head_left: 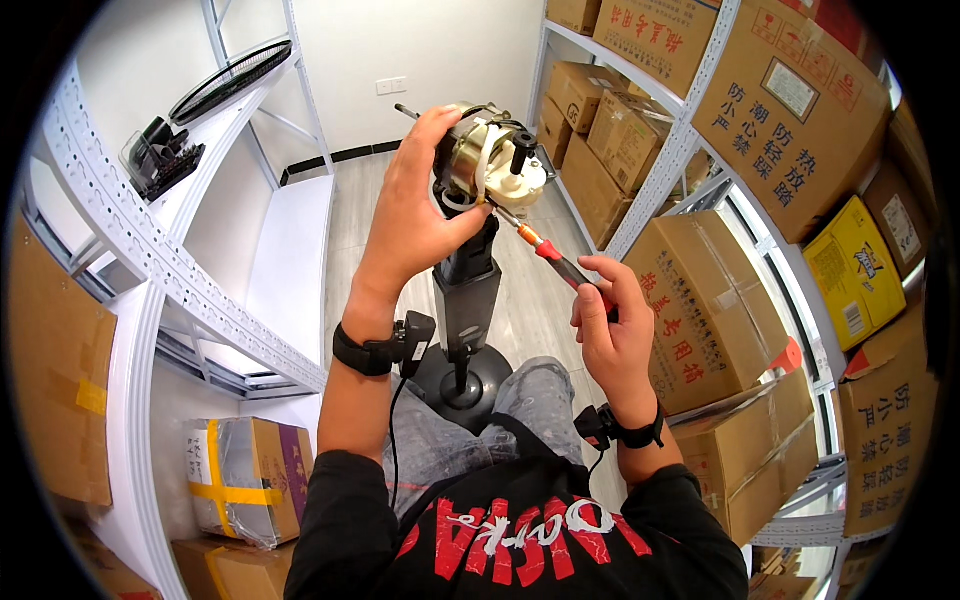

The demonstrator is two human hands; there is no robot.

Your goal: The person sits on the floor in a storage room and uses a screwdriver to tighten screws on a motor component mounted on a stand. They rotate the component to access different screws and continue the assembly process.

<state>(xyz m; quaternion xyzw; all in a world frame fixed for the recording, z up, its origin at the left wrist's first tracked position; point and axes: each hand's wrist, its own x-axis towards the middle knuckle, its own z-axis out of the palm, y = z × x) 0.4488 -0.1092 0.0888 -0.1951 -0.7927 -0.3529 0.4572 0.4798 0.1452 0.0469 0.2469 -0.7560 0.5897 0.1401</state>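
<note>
My left hand [420, 205] is wrapped round the side of a fan motor [463, 160] with a metal body and a white plastic gear housing [515, 180]. The motor sits on top of a black fan stand [468, 300], whose round base [462, 385] rests on the floor between my legs. In my right hand [615, 335] is a screwdriver [560, 262] with a red and black handle. Its shaft slants up and left to the underside of the white housing, near my left thumb. Whether the tip sits in a screw is too small to tell.
On the left shelf [235, 110] lie a black round fan grille [235, 80] and small black parts [165, 160]. A taped carton [245, 480] stands lower down. Racks on the right hold several cardboard boxes [700, 310] and a yellow package [855, 272].
</note>
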